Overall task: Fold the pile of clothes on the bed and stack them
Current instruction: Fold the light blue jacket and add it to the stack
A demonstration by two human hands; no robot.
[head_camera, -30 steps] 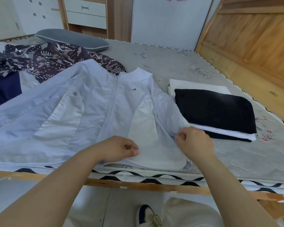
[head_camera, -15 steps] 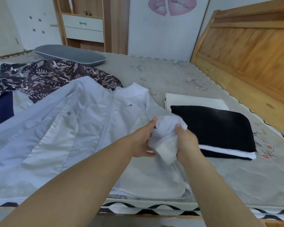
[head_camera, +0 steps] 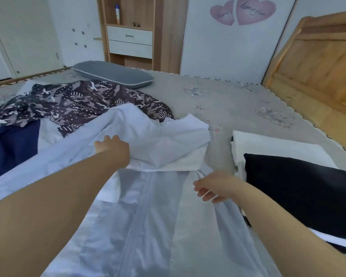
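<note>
**A:** Head view: where's the jacket, and what are your hands doing?

**B:** The pale blue jacket [head_camera: 148, 206] lies spread on the bed [head_camera: 238, 100], filling the lower centre of the frame. My left hand [head_camera: 113, 148], at centre left, grips a bunched fold of it near the collar. My right hand [head_camera: 214, 185], at centre right, looks pinched on the jacket's right edge, fingers curled around thin cloth.

**A:** What could go wrong?

**B:** The fabric looks slick and light, so I judge it may slide out of a loose pinch and the fold would fall open. The white part under my left hand is crumpled; pressing it flat as it is would likely set creases.

**A:** Anything nearby at risk?

**B:** The folded stack [head_camera: 298, 186], black on white, sits just beside my right forearm at the right of the frame. A wide sweep of that arm could nudge it crooked. The patterned garment [head_camera: 78, 100] at upper left touches the jacket's far side, so pulling hard might drag it along.
</note>
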